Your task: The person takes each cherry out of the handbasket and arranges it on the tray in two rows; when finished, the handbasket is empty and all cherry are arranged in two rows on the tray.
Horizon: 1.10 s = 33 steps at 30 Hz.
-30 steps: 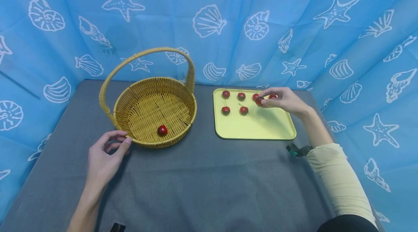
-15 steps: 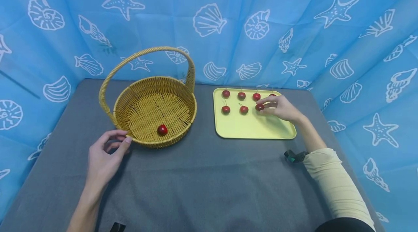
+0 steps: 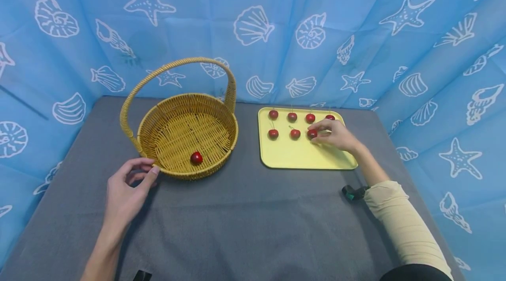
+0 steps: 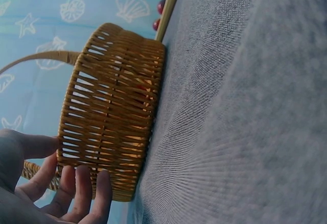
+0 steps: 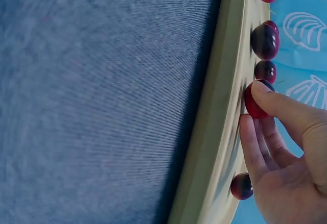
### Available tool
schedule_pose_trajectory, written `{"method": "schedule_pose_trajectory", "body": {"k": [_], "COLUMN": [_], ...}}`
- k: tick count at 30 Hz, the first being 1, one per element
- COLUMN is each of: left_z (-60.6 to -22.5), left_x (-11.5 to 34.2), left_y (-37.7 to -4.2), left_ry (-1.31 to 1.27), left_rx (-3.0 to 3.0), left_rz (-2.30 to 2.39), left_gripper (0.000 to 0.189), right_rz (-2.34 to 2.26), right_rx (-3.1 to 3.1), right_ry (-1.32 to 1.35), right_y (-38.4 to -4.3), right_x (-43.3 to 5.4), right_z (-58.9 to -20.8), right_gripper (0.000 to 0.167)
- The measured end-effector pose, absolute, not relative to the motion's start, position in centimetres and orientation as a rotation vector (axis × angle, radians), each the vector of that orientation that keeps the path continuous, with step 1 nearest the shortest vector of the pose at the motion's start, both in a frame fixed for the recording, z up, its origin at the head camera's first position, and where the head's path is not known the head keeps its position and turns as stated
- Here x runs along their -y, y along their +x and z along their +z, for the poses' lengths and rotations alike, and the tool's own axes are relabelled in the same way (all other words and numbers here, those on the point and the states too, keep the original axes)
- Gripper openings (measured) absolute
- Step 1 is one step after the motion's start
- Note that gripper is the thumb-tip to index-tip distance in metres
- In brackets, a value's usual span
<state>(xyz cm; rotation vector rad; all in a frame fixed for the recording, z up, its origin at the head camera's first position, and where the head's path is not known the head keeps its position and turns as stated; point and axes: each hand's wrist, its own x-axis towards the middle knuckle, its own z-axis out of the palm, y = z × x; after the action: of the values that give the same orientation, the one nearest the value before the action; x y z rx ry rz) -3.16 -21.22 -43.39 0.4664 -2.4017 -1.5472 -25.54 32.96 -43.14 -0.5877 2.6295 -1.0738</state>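
Observation:
My left hand (image 3: 128, 186) pinches the near-left rim of a yellow wicker basket (image 3: 227, 158) with an arched handle. The left wrist view shows the thumb at the rim and the fingers against the woven side. One dark red cherry (image 3: 196, 158) lies on the basket floor. Over a pale yellow tray (image 3: 300, 158), my right hand (image 3: 336, 135) holds a cherry (image 5: 253, 101) between thumb and fingers, down at the tray's surface in the front row. Several other cherries stand on the tray in two rows, among them a cherry (image 3: 295, 133) just left of the held one.
A grey cloth (image 3: 253, 224) covers the table, with the basket on the left and the tray on the right. Behind and at the sides hangs a blue curtain (image 3: 221, 4) with white shell and starfish prints. The basket's handle (image 3: 178, 63) rises over its far side.
My right hand has come lower and slightly toward me with its cherry, from beside the back row to the front row. The left hand and basket have stayed put.

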Motion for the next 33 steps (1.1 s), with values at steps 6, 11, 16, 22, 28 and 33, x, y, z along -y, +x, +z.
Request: {"method": "schedule_pose_trajectory", "body": {"k": [6,11,16,22,28,33], "left_z": [-43.4,-43.4,-43.4,-43.6,-43.5,-43.5], "left_x": [21.3,21.2,21.2,21.3,21.2,21.3], "left_y": [-3.1,-3.1,-3.1,-3.2,-3.1,-3.1], "left_ry": [0.44,0.435,0.419,0.405,0.408,0.403], "left_rx": [2.395,2.397,2.39,2.379,2.381,2.38], "left_rz": [-1.548,-1.538,-1.544,-1.551,-1.549,-1.549], "left_gripper": [0.03,0.03,0.03,0.031,0.031,0.031], "right_rz": [-1.012,-0.985,-1.004,-1.057,-1.107,-1.169], "right_rx": [-2.649,-2.633,-2.627,-2.602,-2.565,-2.481], "right_ry": [-0.582,-0.563,-0.567,-0.542,-0.576,-0.613], "right_y": [-25.5,-25.4,-25.2,-24.9,-24.6,-24.2], "right_x": [-33.0,-33.2,-33.6,-32.6,-29.8,-26.8], "right_z": [-42.8,-42.1,-41.2,-39.7,-38.2,-36.7], "right_gripper": [0.041,0.043,0.04,0.044,0.04,0.038]}}
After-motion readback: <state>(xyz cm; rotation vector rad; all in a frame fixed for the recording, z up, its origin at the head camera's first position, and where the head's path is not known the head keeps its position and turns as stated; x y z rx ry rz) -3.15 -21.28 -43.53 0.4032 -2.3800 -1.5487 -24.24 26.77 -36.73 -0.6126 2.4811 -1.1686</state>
